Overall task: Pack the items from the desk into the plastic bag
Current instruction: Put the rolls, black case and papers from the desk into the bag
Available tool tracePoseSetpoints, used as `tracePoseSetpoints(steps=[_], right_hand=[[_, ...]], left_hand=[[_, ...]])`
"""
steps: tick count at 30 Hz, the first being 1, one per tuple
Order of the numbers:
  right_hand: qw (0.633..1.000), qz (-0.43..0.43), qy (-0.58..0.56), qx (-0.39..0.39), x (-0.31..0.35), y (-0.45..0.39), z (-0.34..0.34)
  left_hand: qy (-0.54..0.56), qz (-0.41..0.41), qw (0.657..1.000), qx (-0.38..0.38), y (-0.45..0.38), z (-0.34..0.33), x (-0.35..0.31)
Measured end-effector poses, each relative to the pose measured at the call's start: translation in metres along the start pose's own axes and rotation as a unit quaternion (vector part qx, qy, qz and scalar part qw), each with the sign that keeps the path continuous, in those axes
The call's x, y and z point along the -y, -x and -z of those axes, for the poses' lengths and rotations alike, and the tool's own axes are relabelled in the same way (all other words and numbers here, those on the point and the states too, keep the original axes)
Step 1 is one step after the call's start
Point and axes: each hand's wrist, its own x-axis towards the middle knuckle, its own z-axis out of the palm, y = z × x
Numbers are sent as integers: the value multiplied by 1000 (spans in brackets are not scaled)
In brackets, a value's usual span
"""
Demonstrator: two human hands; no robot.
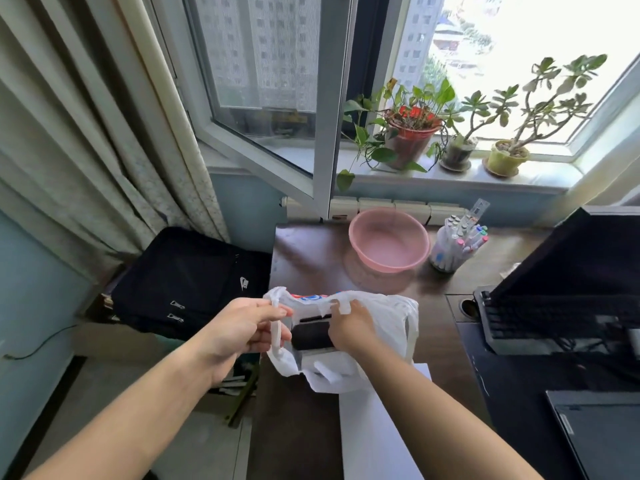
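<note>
A white plastic bag (388, 320) with red and blue print lies on the brown desk (311, 251) near its left edge. My left hand (242, 330) pinches the bag's left handle and holds the mouth apart. My right hand (353, 327) is at the bag's mouth, closed on a black rectangular item (310, 336) that sits partly inside the bag. The item's lower part is hidden by the plastic.
A pink basin (388, 240) and a cup of markers (453, 244) stand at the back of the desk. A keyboard (540, 320) and monitor (581, 258) fill the right side. White paper (377, 427) lies below the bag. A black bag (187, 282) sits left of the desk.
</note>
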Motion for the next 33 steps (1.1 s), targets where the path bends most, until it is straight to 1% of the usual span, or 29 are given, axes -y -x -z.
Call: tracePoseSetpoints(steps=[2, 3, 5, 6, 7, 8, 10, 12, 13, 14, 15, 16, 17, 18, 19, 20, 21, 22, 23, 26, 30, 33], right_hand=[[995, -16, -74, -62, 2, 16, 6], [987, -13, -138, -81, 2, 29, 11], [959, 35, -261, -102, -4, 61, 15], [933, 48, -342, -103, -11, 79, 16], [892, 43, -437, -107, -21, 98, 18], [843, 21, -525, -117, -34, 115, 15], [739, -80, -649, -164, -68, 146, -2], [652, -195, -694, -236, -98, 176, -27], [615, -241, -703, -262, -108, 191, -35], [590, -283, -703, -279, -116, 202, -45], [582, -322, -690, -285, -120, 211, -52], [597, -363, -660, -277, -124, 217, -63], [622, -405, -622, -250, -127, 221, -75], [652, -447, -581, -193, -128, 224, -88], [679, -490, -536, -111, -127, 228, -102], [696, -510, -504, -33, -125, 233, -117], [703, -522, -483, 23, -122, 238, -130], [710, -531, -459, 60, -118, 242, -142], [718, -541, -430, 80, -113, 245, -149], [753, -553, -347, 80, -97, 248, -158], [782, -543, -297, 69, -84, 247, -158], [777, -556, -285, 72, -87, 248, -157]], left_hand=[[-3, -1, 1000, -3, -2, 1, 1], [-6, -1, 1000, -4, -2, 1, 2], [-14, 1, 1000, -7, -4, -1, 4], [-15, 2, 1000, -9, -4, -1, 5], [-14, 2, 1000, -11, -3, -2, 6], [-14, 2, 1000, -13, -3, -3, 7], [-13, 2, 1000, -19, -1, -6, 8], [-13, 1, 1000, -22, 1, -9, 9], [-13, -1, 1000, -24, 3, -10, 9], [-14, -3, 1000, -25, 4, -12, 10], [-16, -6, 1000, -26, 5, -13, 10], [-19, -8, 999, -27, 6, -15, 10], [-22, -10, 999, -27, 6, -16, 10], [-22, -12, 999, -26, 7, -17, 10], [-20, -13, 999, -25, 7, -18, 10], [-19, -14, 999, -23, 8, -20, 10], [-19, -16, 999, -21, 9, -21, 10], [-21, -17, 999, -19, 10, -23, 11], [-24, -19, 999, -16, 11, -25, 11], [-29, -15, 999, -9, 13, -30, 14], [-26, -10, 1000, 1, 14, -34, 16], [-29, -11, 999, 10, 15, -34, 17]])
